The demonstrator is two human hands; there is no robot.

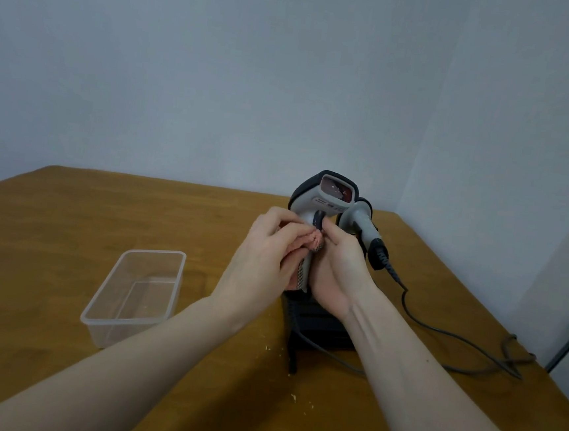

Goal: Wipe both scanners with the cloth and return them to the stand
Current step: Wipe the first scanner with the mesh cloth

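Note:
A grey and black scanner (pixel 326 195) is held upright over the black stand (pixel 318 321), its reddish window facing me. My right hand (pixel 340 268) grips its handle from the right. My left hand (pixel 266 248) presses a pink patterned cloth (pixel 313 243) against the handle just below the trigger. A second grey scanner (pixel 361 222) leans behind and to the right, its handle pointing down to the right; whether it rests in the stand is hidden.
An empty clear plastic tub (pixel 134 298) sits on the wooden table (pixel 69 217) to the left. A grey cable (pixel 454 336) runs from the second scanner across the right side toward the table edge. Small crumbs lie near the front.

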